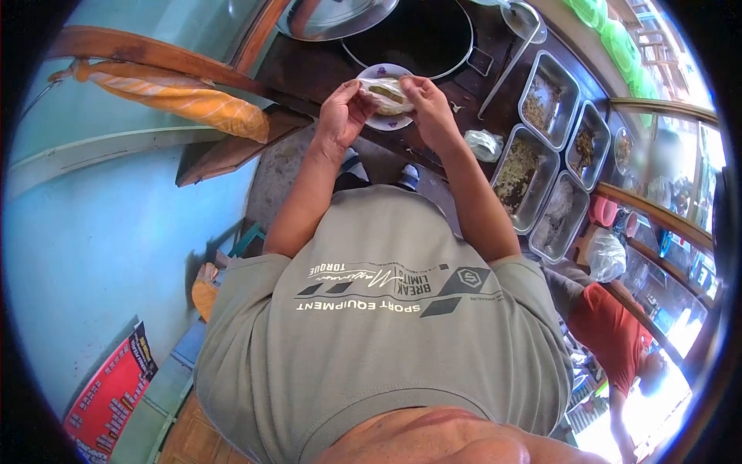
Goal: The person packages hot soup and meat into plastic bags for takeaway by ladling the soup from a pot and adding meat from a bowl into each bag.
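Observation:
My left hand (344, 114) pinches the left side of a thin clear plastic bag (377, 85). The right side of the bag is gripped by the fingers of my right hand (430, 108). Greenish-yellow food (386, 94) shows in or under the plastic; its exact kind I cannot make out. Directly beneath is a white plate (391, 71) with dark marks on its rim, at the counter's near edge. My hands and the bag hide part of the plate.
Behind the plate sits a large dark pan (413, 35), with a metal lid (336, 17) beside it. A ladle (506, 69) and several metal trays of food (533, 166) lie to the right. An orange cloth (174, 97) hangs left. A person in red (610, 332) is at right.

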Demonstrator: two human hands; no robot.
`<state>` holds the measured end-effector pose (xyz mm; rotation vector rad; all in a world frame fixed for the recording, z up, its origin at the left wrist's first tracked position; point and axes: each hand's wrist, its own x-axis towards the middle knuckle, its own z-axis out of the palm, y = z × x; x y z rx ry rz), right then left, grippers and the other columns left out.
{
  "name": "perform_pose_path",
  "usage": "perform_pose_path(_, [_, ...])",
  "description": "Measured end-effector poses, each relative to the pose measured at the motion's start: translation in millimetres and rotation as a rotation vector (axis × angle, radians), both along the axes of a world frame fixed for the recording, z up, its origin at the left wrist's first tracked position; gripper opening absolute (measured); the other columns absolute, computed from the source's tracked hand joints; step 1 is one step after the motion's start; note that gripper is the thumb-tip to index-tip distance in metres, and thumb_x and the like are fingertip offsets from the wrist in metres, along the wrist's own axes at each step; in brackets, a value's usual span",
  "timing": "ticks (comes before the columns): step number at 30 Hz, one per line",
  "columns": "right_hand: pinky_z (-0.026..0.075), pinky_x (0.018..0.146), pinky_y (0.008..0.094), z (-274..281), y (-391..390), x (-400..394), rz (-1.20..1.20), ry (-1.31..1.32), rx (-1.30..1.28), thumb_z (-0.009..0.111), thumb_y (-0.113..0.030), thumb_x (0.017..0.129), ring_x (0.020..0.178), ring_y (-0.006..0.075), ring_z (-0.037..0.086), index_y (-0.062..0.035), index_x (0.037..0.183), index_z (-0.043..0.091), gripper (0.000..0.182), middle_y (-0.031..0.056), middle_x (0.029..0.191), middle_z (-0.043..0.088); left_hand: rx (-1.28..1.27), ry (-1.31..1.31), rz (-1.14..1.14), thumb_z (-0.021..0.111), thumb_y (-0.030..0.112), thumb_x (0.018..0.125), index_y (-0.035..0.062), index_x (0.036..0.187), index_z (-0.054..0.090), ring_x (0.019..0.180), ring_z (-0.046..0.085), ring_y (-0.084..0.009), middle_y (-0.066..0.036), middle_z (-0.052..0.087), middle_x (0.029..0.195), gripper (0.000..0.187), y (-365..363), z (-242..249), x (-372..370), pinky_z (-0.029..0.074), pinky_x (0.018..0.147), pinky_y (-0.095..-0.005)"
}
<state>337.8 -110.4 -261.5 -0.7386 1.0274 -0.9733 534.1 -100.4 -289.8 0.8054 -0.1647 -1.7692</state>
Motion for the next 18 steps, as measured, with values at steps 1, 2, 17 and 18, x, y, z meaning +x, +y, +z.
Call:
perform_pose_path(1, [0.054,0.081,0.0313,9.9,3.3,-1.0,0.062,0.199,-0.105,0.066,-0.027,0.101,0.096,0.0141,0.065,0.0000,0.123,0.062,0.035,0.0063,0.104,0.068,-0.030,0.006,-0.012,0.053,0.019,0.106,0.0032,0.110,0.064,0.091,0.069,-0.0192,-0.007,0.068,0.099,0.020,-2.5,-4.9,2.1,0.060,0.088,-0.0383])
perform_pose_path(2, [0.054,0.080,0.0303,14.3,4.8,-1.4,0.127,0.398,-0.209,0.067,-0.026,0.101,0.093,0.0133,0.065,0.0010,0.122,0.063,0.035,0.0063,0.102,0.068,-0.059,0.012,-0.023,0.052,0.019,0.107,0.0034,0.110,0.063,0.091,0.068,-0.0189,-0.007,0.068,0.099,0.020,-4.2,-6.6,3.3,0.060,0.088,-0.0378])
perform_pose_path(17, [0.051,0.068,0.0250,-9.7,-9.7,2.1,-0.095,0.091,0.012,0.067,-0.025,0.101,0.076,0.0086,0.059,0.0056,0.109,0.069,0.032,0.0040,0.092,0.068,-0.173,-0.649,-0.155,0.072,0.016,0.096,0.0001,0.104,0.067,0.079,0.067,-0.0103,-0.005,0.068,0.095,0.018,-13.4,12.0,2.4,0.060,0.072,-0.0251])
perform_pose_path(18, [0.053,0.071,0.0260,-9.7,-12.4,-5.5,-0.024,0.138,-0.018,0.068,-0.026,0.100,0.079,0.0097,0.061,0.0038,0.112,0.069,0.032,0.0040,0.093,0.069,-0.158,-0.685,-0.155,0.071,0.017,0.097,0.0008,0.105,0.068,0.079,0.067,-0.0100,-0.004,0.068,0.094,0.018,-13.4,17.0,0.9,0.060,0.071,-0.0248])
